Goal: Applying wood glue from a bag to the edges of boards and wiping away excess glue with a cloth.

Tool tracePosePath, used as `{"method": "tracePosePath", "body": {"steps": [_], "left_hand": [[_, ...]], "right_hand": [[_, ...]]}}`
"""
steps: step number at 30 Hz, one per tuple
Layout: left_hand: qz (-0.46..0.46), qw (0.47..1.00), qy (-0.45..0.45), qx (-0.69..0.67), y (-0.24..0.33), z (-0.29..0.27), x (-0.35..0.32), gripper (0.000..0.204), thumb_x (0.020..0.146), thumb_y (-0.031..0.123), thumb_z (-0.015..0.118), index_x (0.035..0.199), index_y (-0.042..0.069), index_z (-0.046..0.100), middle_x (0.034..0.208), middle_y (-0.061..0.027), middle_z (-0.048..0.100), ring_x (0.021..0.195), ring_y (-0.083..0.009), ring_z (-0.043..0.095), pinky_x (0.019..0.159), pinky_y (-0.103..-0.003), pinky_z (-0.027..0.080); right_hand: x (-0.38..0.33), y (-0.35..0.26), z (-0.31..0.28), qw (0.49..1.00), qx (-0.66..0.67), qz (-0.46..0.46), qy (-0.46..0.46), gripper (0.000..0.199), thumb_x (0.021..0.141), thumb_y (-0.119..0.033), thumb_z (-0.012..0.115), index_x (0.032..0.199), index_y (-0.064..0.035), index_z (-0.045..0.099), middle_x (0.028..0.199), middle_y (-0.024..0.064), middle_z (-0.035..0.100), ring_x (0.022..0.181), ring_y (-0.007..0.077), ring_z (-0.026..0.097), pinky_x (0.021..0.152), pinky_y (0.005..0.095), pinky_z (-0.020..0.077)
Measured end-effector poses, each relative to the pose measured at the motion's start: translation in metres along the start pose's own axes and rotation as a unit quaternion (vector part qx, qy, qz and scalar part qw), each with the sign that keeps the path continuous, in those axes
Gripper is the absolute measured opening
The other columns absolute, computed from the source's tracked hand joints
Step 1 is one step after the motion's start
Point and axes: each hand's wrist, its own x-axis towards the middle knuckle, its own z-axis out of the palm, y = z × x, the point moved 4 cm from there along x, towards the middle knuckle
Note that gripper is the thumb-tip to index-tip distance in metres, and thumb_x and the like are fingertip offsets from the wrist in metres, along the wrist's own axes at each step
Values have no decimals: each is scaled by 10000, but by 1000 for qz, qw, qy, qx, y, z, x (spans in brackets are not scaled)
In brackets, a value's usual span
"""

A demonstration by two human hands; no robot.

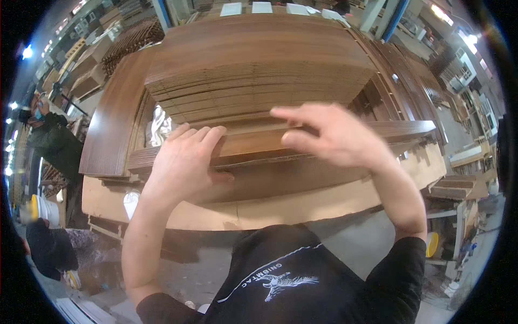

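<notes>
A tall stack of long brown wood-grain boards (253, 59) lies on a pale base sheet (302, 208) in front of me. My left hand (186, 162) grips the near edge of a lower brown board (253, 148), fingers on top and thumb underneath. My right hand (329, 132) hovers over the same board a little to the right, fingers spread and bent, its thumb close to the board's top face. Whether it touches the board I cannot tell.
A long brown panel (110, 116) leans along the stack's left side. More stacks of boards (415, 70) run along the right. A person in dark green (54, 140) stands at far left beside a white bucket (46, 210). A wooden bench (456, 189) stands at right.
</notes>
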Motion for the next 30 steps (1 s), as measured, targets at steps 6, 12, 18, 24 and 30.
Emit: {"method": "tracePosePath", "body": {"steps": [6,12,18,24,30], "left_hand": [[3,998,56,0,-3,10,6,737,584,335,864,1197,63,557,1022,-128,657,1015,-317,622,897,-401,484],[-6,999,52,-3,3,11,14,779,561,286,878,1235,60,558,981,-117,643,930,-308,613,847,-400,484],[9,996,85,6,6,11,11,859,540,256,884,1302,79,530,972,-113,639,926,-300,609,840,-407,487],[14,995,98,27,14,4,4,895,548,251,873,1341,60,503,978,-111,633,932,-306,602,848,-409,472],[13,993,99,55,13,13,-3,901,546,259,871,1337,41,500,973,-123,624,935,-328,593,856,-424,463]], "right_hand": [[-22,51,-90,949,-129,86,276,557,939,-528,463,1274,-98,579,1259,191,581,1175,309,540,1021,442,404],[-17,114,-28,927,-256,259,88,878,878,-788,217,1489,-172,345,1539,191,274,1454,354,177,1176,559,116],[-30,50,-156,915,-277,40,291,554,996,-504,370,1223,-52,598,1295,207,579,1229,275,555,975,454,471],[-14,70,-11,925,-273,211,159,850,924,-722,250,1524,-121,238,1573,211,181,1454,413,140,1168,594,87],[-37,53,-102,920,-210,97,318,710,960,-622,350,1409,-78,431,1480,234,370,1416,366,288,1142,574,225]]}}
